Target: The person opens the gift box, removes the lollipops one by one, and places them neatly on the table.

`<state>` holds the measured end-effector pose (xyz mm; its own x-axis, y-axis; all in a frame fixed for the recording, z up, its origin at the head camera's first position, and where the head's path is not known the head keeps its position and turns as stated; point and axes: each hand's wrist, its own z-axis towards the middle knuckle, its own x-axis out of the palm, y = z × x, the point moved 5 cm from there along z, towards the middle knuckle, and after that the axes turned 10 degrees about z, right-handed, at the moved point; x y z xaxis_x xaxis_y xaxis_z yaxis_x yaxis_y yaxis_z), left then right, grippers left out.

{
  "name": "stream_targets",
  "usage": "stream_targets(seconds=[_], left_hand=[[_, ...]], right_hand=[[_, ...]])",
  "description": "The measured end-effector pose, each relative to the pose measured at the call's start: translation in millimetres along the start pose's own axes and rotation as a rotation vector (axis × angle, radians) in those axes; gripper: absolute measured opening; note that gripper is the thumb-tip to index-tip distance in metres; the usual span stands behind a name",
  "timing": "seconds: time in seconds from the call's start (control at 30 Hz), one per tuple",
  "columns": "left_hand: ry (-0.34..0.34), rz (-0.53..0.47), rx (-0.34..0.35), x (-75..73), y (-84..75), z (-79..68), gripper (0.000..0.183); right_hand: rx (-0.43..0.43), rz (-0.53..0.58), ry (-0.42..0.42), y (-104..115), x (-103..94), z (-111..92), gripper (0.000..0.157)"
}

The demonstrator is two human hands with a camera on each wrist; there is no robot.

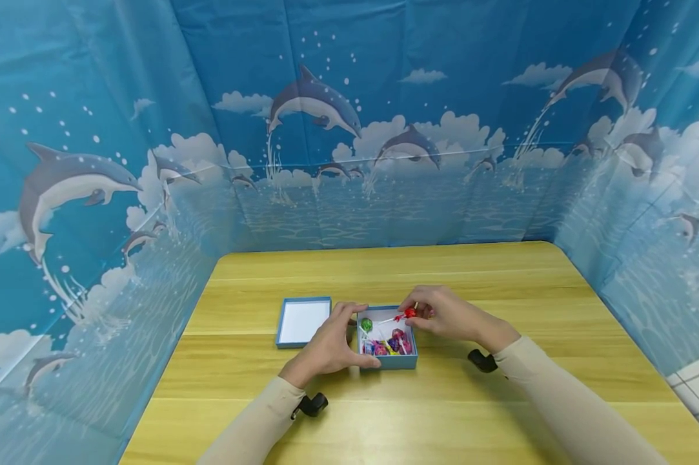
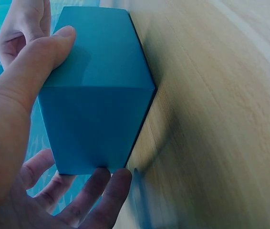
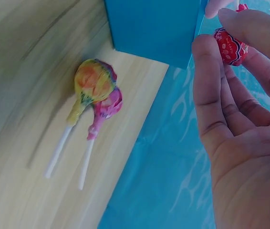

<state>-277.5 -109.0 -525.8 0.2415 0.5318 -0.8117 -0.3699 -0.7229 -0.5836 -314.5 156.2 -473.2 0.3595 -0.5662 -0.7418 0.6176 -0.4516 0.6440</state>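
A blue box with a white inside stands on the table, its open top facing up. My left hand holds the box at its left side, the thumb along the near wall and the fingers round toward the back. Above the box's right part, my right hand pinches a red-wrapped lollipop by its candy end; the white stick points left over the box. Inside lie a green lollipop and several pink, purple and yellow ones. In the right wrist view, the red wrapper sits between thumb and fingers.
Left of the box lies a blue-rimmed lid, white inside facing up. A yellow lollipop and a pink lollipop lie on the table by the box, seen in the right wrist view. A dolphin-print curtain surrounds the wooden table.
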Motion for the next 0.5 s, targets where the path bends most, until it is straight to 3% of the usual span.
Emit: stream_targets(seconds=[0.5], left_hand=[[0.005,-0.002,-0.006,-0.7,0.8,-0.5,0.116]], right_hand=[[0.090,0.052,-0.076,-12.9,-10.7,-22.0,0.021]])
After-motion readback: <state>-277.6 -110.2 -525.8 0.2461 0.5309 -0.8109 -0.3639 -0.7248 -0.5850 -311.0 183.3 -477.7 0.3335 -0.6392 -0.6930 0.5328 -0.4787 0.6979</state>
